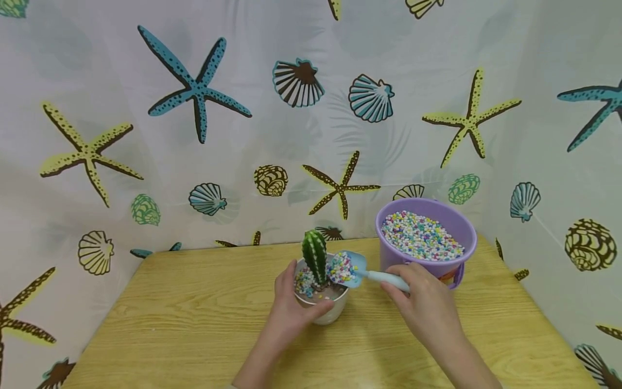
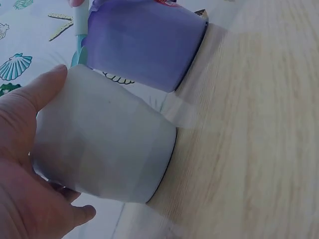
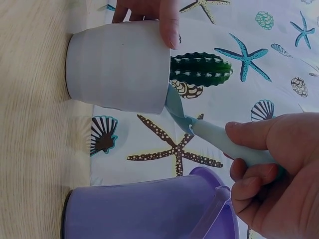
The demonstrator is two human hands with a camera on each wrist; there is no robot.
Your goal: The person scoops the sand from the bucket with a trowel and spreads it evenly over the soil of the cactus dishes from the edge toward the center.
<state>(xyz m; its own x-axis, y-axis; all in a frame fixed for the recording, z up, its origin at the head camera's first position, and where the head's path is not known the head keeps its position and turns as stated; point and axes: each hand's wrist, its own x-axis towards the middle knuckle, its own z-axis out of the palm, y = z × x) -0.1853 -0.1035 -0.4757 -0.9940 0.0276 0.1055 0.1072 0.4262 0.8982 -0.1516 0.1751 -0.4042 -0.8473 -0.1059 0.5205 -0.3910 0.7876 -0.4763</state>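
Note:
A small green cactus (image 1: 315,256) stands in a whitish flower pot (image 1: 324,314), with colored pellets and some bare brownish surface around it. My left hand (image 1: 289,308) grips the pot's left side, thumb across the front near the rim. In my right hand (image 1: 424,302) is the pale handle of a small light-blue trowel (image 1: 358,268), its blade heaped with white, pink, yellow and blue pellets (image 1: 342,267). The blade is at the pot's right rim, close beside the cactus. In the right wrist view the trowel (image 3: 175,107) meets the rim of the pot (image 3: 119,69).
A purple bucket (image 1: 392,256) holding many similar pellets (image 1: 420,235) stands at the back right, its handle hanging at the front. Everything rests on a wood-grain table (image 1: 204,313). Behind and at the sides hangs a cloth (image 1: 243,146) printed with starfish and shells.

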